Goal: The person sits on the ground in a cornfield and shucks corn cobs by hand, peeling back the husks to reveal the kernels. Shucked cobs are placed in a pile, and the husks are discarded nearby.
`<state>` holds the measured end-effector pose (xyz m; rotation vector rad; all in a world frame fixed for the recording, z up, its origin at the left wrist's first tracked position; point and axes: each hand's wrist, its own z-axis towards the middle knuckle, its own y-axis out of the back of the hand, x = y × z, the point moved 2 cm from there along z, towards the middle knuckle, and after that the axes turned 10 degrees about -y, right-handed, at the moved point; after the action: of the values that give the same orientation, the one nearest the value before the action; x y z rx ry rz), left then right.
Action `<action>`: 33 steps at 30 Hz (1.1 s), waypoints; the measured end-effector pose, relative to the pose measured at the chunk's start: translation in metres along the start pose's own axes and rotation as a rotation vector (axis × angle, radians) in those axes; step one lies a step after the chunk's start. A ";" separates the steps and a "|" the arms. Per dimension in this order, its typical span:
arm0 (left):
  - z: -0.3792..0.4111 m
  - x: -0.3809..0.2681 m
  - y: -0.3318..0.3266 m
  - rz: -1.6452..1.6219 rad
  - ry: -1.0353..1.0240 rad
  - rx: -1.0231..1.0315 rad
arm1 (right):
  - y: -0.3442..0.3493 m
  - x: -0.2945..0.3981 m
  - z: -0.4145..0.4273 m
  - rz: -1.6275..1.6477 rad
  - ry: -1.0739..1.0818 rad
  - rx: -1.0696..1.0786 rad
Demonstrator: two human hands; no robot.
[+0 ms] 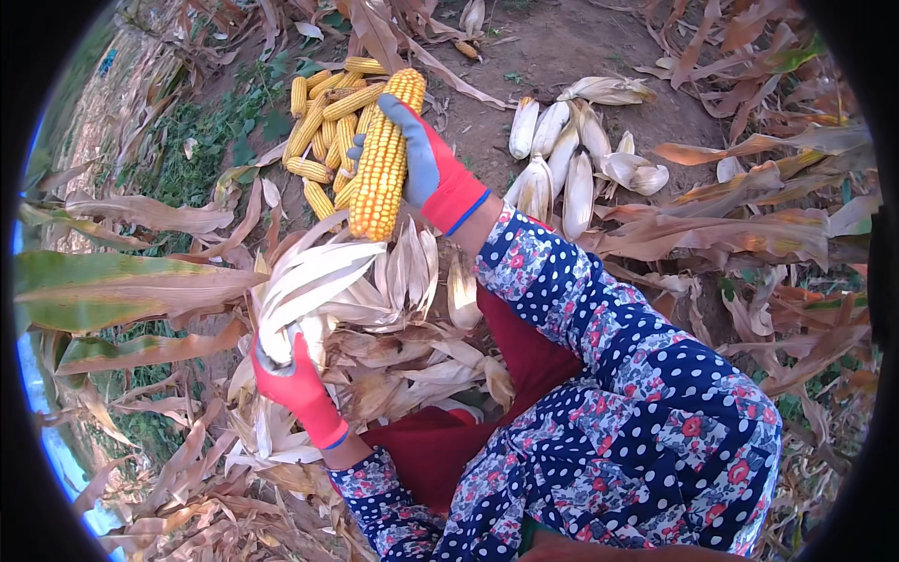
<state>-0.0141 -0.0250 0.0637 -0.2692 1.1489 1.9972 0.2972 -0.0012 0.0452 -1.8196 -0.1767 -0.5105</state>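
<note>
My right hand point(430, 165), in a red glove with a grey palm, grips a bare yellow corn ear point(383, 165) along its side. The ear tilts up and away, its kernels fully exposed. Lower left, my left hand point(298, 383), gloved the same way, is closed around the base of pale, peeled-back corn husks point(316, 277). Those husk leaves fan out just below the ear's lower end; no join between them is visible. Behind the ear lies a pile of husked corn ears point(316, 126). Several corn ears still in pale husks point(562, 151) lie to the right.
Loose dry husks point(414, 372) cover the ground before my knees. Dry corn leaves point(730, 232) stretch along the right, and a broad green-brown leaf point(126, 291) juts in from the left. Bare soil point(555, 46) shows at the top, with green weeds point(211, 133) beside the pile.
</note>
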 end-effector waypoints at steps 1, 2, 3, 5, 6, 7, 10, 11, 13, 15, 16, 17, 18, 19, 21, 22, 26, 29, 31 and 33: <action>0.004 0.015 0.029 0.127 -0.070 -0.237 | 0.015 0.010 0.009 0.145 0.039 0.004; 0.008 0.032 0.058 0.183 -0.075 -0.400 | 0.038 0.019 0.024 0.282 0.036 -0.023; 0.009 0.047 0.088 0.379 -0.029 -0.486 | 0.053 0.024 0.032 0.396 0.037 -0.004; -0.008 0.095 0.148 1.216 0.475 -0.283 | 0.049 0.021 0.033 0.355 0.188 -0.066; -0.022 0.111 0.160 1.367 0.602 -0.299 | 0.043 0.017 0.033 0.316 0.163 -0.074; -0.027 0.117 0.161 1.509 0.726 -0.310 | 0.037 0.014 0.030 0.277 0.149 -0.086; -0.026 0.077 0.131 1.290 0.060 -0.297 | 0.032 -0.007 0.029 0.171 0.098 -0.036; -0.014 0.054 0.091 0.956 -0.260 -0.260 | 0.039 -0.006 0.026 0.122 0.118 -0.033; -0.023 0.020 0.050 0.552 -0.320 -0.062 | 0.014 -0.040 0.009 0.148 -0.072 -0.032; -0.028 -0.007 0.012 -0.093 -0.155 0.027 | 0.002 -0.076 -0.002 0.078 -0.167 0.066; -0.031 -0.010 -0.009 -0.363 -0.033 0.089 | 0.009 -0.095 -0.002 0.002 -0.235 0.024; -0.032 -0.007 -0.030 -0.583 0.038 0.217 | 0.019 -0.115 -0.003 -0.077 -0.297 -0.025; -0.035 -0.016 -0.049 -0.655 0.056 0.308 | 0.024 -0.132 -0.011 -0.061 -0.348 0.025; -0.033 -0.028 -0.063 -0.565 -0.081 0.368 | 0.026 -0.143 -0.017 -0.047 -0.407 0.083; -0.048 0.006 -0.061 -0.276 0.057 0.343 | -0.009 -0.120 -0.086 -0.526 -0.383 0.244; -0.047 -0.007 -0.072 -0.602 0.183 0.465 | 0.012 -0.114 -0.080 -0.557 -0.461 0.351; -0.050 -0.035 -0.088 -1.283 0.727 0.588 | 0.009 -0.030 -0.113 -1.195 -0.326 0.486; -0.053 -0.033 -0.098 -1.389 0.892 0.433 | -0.029 0.033 -0.146 -1.139 -0.420 0.687; -0.044 -0.009 -0.129 -1.289 0.910 0.506 | -0.017 0.077 -0.155 -1.014 -0.446 0.689; -0.033 0.024 -0.165 -1.367 0.921 0.433 | 0.027 0.103 -0.142 -0.884 -0.372 0.550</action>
<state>0.0835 0.0052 -0.0721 -1.3788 1.2842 0.3474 0.3637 -0.1571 0.0976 -1.2039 -1.2816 -0.6346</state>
